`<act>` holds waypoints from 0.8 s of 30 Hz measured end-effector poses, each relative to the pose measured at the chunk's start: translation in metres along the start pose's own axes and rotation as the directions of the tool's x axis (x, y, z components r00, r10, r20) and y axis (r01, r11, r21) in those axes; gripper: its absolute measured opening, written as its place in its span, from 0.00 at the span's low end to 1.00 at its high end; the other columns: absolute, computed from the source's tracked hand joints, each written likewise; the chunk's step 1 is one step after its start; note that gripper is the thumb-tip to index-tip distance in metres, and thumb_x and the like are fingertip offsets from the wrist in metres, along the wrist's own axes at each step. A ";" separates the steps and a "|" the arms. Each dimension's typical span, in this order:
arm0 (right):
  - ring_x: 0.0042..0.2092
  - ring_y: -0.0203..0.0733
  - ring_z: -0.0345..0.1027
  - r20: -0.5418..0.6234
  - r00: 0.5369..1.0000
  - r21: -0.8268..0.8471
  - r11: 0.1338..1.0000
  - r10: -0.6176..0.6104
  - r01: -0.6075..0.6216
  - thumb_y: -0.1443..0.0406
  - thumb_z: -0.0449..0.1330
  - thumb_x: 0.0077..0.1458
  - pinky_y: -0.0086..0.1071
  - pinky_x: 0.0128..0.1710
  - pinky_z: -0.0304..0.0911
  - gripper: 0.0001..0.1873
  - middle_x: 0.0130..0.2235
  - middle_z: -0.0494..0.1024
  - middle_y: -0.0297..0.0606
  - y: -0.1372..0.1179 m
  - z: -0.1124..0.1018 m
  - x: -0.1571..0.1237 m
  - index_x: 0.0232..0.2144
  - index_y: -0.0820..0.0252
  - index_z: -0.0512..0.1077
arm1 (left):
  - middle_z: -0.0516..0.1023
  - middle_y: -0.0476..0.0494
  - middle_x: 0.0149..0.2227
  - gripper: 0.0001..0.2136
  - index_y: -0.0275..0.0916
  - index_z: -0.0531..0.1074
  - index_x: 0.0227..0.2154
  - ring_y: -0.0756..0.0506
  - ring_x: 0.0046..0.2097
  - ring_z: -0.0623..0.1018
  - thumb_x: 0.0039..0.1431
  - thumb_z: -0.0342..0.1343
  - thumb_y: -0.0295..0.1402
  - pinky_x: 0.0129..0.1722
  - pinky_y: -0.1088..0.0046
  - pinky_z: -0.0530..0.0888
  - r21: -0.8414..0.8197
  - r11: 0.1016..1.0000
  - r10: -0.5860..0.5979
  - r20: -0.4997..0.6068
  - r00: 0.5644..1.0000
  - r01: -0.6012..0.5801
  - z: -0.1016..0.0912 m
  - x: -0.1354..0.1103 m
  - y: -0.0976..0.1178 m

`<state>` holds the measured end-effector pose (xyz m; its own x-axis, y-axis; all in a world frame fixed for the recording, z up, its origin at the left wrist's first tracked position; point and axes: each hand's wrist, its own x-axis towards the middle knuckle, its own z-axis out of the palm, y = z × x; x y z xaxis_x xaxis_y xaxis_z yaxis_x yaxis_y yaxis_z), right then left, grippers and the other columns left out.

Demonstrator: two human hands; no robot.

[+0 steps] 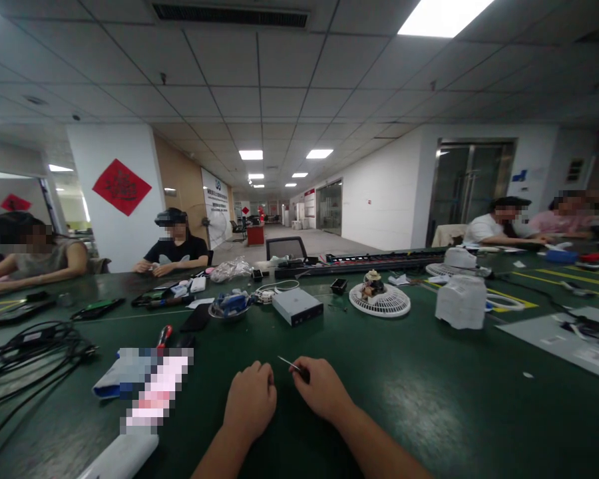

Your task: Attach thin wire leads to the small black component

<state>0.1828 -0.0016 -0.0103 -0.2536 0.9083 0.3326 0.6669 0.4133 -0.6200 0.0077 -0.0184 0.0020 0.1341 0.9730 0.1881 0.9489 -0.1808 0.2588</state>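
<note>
A long dark green workbench (419, 386) spans the whole view, and everything here is placed by it. Along its far side sit a co-worker in a black T-shirt (176, 251) and a co-worker in a white shirt (494, 231), while a co-worker in a grey sleeveless top (44, 263) leans over its left end. Across the bench's far half lies a long black bar-shaped unit (359, 264). Nearer the bench's middle stand a white translucent plastic bag (462, 303), a flat silver-grey metal box (297, 306), a round white fan grille (379, 301) and a shallow grey bowl of blue parts (228, 307). A tangle of black cables (30, 352) lies at the bench's left side, and a red-handled screwdriver (164, 336) sits nearer its front edge.

At the bench's front edge, the left hand (250, 402) is loosely closed, with nothing visible in it — just beside it, the right hand (322, 389) is curled, gripping a thin steel pin (289, 362) that points left across the bench.
</note>
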 end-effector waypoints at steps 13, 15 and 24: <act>0.31 0.36 0.69 0.012 1.000 0.067 0.998 -0.008 0.007 0.67 0.54 0.52 0.27 0.32 0.58 0.11 0.29 0.78 0.35 0.005 0.000 0.004 0.33 0.58 0.77 | 0.71 0.44 0.37 0.09 0.40 0.70 0.35 0.44 0.40 0.70 0.59 0.45 0.30 0.41 0.66 0.61 -0.029 0.999 -0.039 -0.029 0.999 0.038 0.009 -0.012 0.002; 0.30 0.36 0.69 0.023 0.998 0.140 0.988 0.057 -0.059 0.70 0.54 0.49 0.27 0.31 0.59 0.13 0.29 0.77 0.34 0.012 0.001 0.007 0.34 0.59 0.76 | 0.72 0.44 0.37 0.09 0.40 0.70 0.35 0.44 0.40 0.70 0.59 0.44 0.30 0.41 0.66 0.62 -0.044 0.998 -0.046 -0.031 0.998 0.044 0.007 -0.014 0.003; 0.35 0.37 0.70 0.031 0.997 0.218 0.973 0.070 -0.075 0.74 0.50 0.52 0.29 0.36 0.61 0.15 0.33 0.77 0.35 0.015 0.001 -0.001 0.39 0.60 0.72 | 0.73 0.42 0.43 0.12 0.40 0.71 0.40 0.42 0.46 0.70 0.53 0.53 0.38 0.47 0.67 0.64 -0.226 0.974 0.029 -0.013 0.999 -0.032 -0.003 -0.021 -0.005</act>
<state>0.1919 0.0039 -0.0204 -0.2279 0.9364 0.2668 0.5147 0.3485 -0.7833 -0.0008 -0.0387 -0.0004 0.1582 0.9653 0.2079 0.8552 -0.2392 0.4598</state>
